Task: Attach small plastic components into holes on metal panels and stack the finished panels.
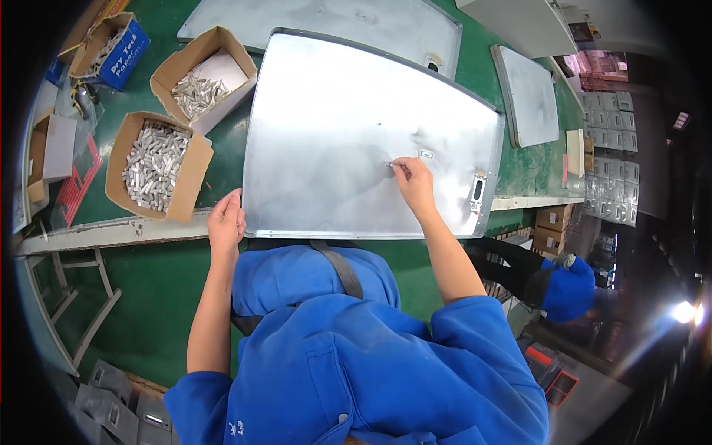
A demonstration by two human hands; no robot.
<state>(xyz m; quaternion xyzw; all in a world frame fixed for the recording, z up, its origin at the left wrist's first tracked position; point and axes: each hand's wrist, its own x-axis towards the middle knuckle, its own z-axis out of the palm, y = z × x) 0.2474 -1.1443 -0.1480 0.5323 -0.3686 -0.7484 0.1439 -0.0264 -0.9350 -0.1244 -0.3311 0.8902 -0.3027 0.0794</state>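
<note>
Silvery metal panel [334, 133] lies flat on green bench [111, 115], near edge along the bench's front edge, right in front of the person in blue shirt [386, 371]. Right hand [410, 180] over the panel, right of its middle, thumb and fingertips pinched together on a tiny piece [389, 165] at the panel face; piece too small to tell its shape. Fitting [426, 154], small and rectangular, just beyond that hand; dark-slotted plate [478, 190] near the panel's right edge. Left hand [227, 221] at the panel's near left corner, fingers bent and bunched; clamped on the edge or only resting by it, cannot tell. Left of panel: front carton [194, 178] full of short silver pins [156, 165], back carton [169, 74] just behind it with more pins, blue box [127, 55] farther back at left, pliers [83, 98] near that, red grid [78, 182] left of front carton. Back panel [297, 16] lies beyond the first one, partly hidden by it; small panel [530, 100] to the right, same green surface. Co-worker [567, 289] in blue bends over at far right, near stacked brown cartons [550, 228]
</note>
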